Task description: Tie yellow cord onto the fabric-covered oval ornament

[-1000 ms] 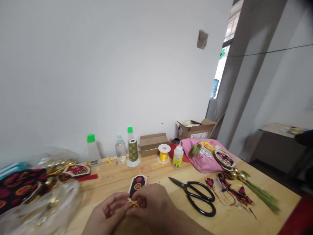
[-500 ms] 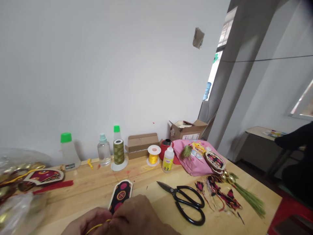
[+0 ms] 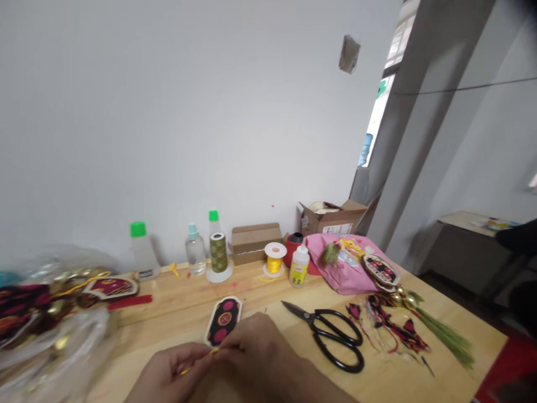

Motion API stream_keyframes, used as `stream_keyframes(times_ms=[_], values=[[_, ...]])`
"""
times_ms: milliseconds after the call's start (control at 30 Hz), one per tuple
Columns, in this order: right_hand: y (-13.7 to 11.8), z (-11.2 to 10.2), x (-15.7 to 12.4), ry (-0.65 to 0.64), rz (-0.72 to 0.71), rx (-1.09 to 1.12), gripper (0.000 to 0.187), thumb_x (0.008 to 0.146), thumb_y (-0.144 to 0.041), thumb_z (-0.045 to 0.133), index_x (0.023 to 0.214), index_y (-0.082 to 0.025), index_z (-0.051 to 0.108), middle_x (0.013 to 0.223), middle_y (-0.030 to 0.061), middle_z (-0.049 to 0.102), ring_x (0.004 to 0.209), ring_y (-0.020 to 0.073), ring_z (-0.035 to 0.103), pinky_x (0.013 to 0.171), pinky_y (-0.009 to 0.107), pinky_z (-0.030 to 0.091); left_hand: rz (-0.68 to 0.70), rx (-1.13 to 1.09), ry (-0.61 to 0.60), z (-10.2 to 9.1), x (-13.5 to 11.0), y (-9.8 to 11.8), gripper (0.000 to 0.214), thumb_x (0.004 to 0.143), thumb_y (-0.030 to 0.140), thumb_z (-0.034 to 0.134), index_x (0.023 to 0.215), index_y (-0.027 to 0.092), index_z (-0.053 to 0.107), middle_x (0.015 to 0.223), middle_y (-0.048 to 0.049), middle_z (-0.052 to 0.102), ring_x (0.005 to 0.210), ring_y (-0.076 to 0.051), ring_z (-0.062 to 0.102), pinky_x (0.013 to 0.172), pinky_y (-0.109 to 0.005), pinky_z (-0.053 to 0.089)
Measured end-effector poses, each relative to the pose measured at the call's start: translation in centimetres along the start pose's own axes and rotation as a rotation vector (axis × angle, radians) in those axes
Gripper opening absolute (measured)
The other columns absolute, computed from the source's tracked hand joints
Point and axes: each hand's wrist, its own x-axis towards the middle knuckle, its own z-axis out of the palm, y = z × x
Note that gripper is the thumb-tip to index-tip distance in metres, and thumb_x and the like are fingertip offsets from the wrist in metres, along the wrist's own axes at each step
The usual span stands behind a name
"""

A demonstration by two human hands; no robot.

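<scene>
Both my hands are low in the middle of the view, fingertips close together around a thin yellow cord. My left hand pinches it, with a short stretch showing by the fingers. My right hand is closed on the cord from the other side, its fingertips partly hidden by the hand. Just beyond them, a patterned black and magenta plaque with a pale rim lies flat on the table. Black-handled scissors rest to the right of my right hand, blades pointing away to the left.
Along the wall stand green-capped bottles, an olive thread spool, a yellow cord spool and a glue bottle. Fabric scraps and a green tassel lie right. Plastic bags and bells lie left.
The camera view has turned left, so the table things appear further right. My hands are more fully in view, still holding the yellow cord, their fingertips now slightly further apart.
</scene>
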Motion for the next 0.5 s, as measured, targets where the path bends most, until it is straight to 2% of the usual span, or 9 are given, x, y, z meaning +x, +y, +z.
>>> stream_keyframes(times_ms=[67, 133, 300, 400, 500], values=[[0.2, -0.2, -0.1, 0.035, -0.01, 0.034, 0.016, 0.071, -0.023, 0.06, 0.06, -0.013, 0.067, 0.053, -0.0003, 0.063, 0.046, 0.0055, 0.043, 0.041, 0.017, 0.022, 0.02, 0.01, 0.037, 0.0, -0.3, 0.4, 0.026, 0.059, 0.044, 0.062, 0.063, 0.019, 0.07, 0.06, 0.0009, 0.068, 0.064, -0.02, 0.058, 0.057, -0.022, 0.043], [0.3, -0.3, -0.2, 0.059, -0.018, 0.086, 0.017, 0.072, -0.022, 0.059, 0.059, -0.013, 0.066, 0.049, -0.0016, 0.06, 0.045, 0.0053, 0.042, 0.041, 0.017, 0.022, -0.003, -0.068, 0.009, -0.1, -0.4, 0.4, 0.029, 0.061, 0.044, 0.06, 0.059, 0.016, 0.068, 0.055, 0.0, 0.066, 0.056, -0.017, 0.056, 0.052, -0.022, 0.042], [0.5, -0.3, -0.2, 0.142, -0.058, 0.157, 0.014, 0.073, -0.018, 0.057, 0.063, -0.015, 0.067, 0.054, -0.0014, 0.061, 0.049, 0.0063, 0.047, 0.046, 0.016, 0.026, -0.089, -0.337, -0.021, -0.3, -0.5, -0.2, 0.039, 0.056, 0.046, 0.064, 0.074, 0.011, 0.069, 0.054, -0.0036, 0.066, 0.052, -0.017, 0.057, 0.052, -0.025, 0.042], [0.5, -0.4, -0.2, 0.199, -0.067, 0.182, 0.015, 0.075, -0.018, 0.054, 0.069, -0.017, 0.068, 0.059, -0.0002, 0.063, 0.052, 0.0073, 0.05, 0.048, 0.016, 0.029, -0.117, -0.476, -0.023, -0.1, -0.4, -0.5, 0.042, 0.051, 0.045, 0.067, 0.075, 0.011, 0.069, 0.053, -0.0043, 0.065, 0.049, -0.016, 0.057, 0.053, -0.027, 0.043], [0.3, -0.7, -0.3, 0.265, -0.074, 0.192, 0.016, 0.075, -0.016, 0.054, 0.066, -0.016, 0.067, 0.058, 0.0003, 0.062, 0.051, 0.0078, 0.05, 0.049, 0.016, 0.03, -0.121, -0.578, -0.044, -0.1, -0.3, -0.9, 0.038, 0.052, 0.041, 0.068, 0.077, 0.012, 0.069, 0.054, -0.0039, 0.065, 0.051, -0.016, 0.058, 0.055, -0.027, 0.043]])
